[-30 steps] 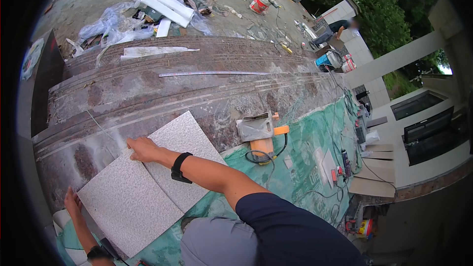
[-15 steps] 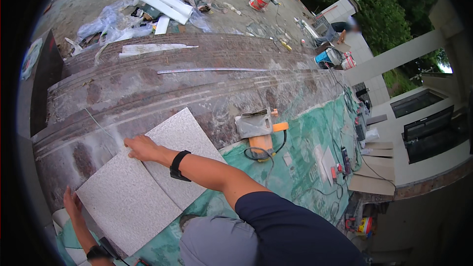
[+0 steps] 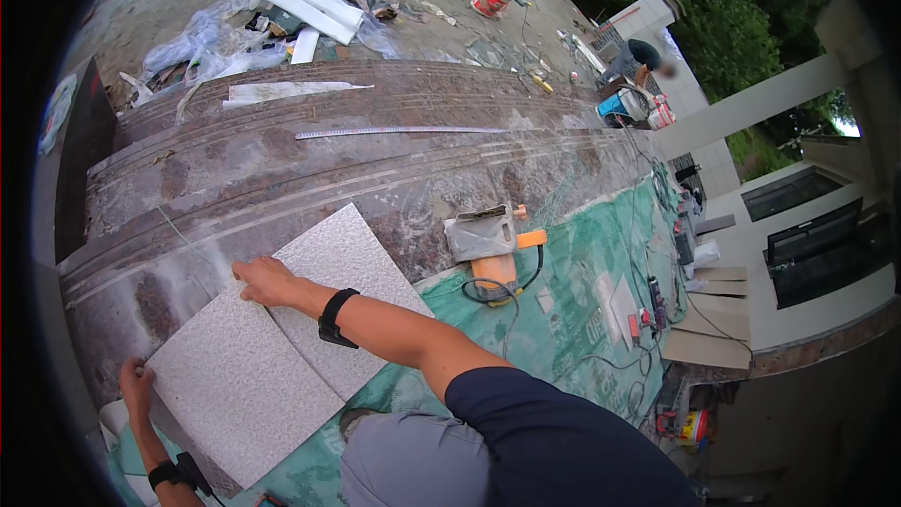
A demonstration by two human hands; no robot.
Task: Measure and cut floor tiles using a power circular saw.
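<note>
A square, light grey textured tile (image 3: 246, 385) lies tilted in front of me, its right edge overlapping or meeting a second matching tile (image 3: 349, 284). My right hand (image 3: 268, 283) is closed at the near tile's upper corner, with the fingertips curled at its edge. My left hand (image 3: 137, 387) is at the same tile's left corner, fingers bent around the edge and partly hidden. A thin pale string or line (image 3: 183, 230) runs over the stone beside my right hand. What lies beneath the tiles is hidden.
An orange-and-grey power tool (image 3: 490, 249) with a dark cord sits right of the tiles on green sheeting (image 3: 572, 319). A measuring tape (image 3: 399, 130) lies along the stone steps (image 3: 310, 169). Plastic wrap and debris (image 3: 221, 42) lie beyond. A person (image 3: 631, 61) bends by buckets.
My left hand has curled its fingers in at the tile's corner, where they were stretched upward before. My right hand stays at its corner. The distant person has bent lower.
</note>
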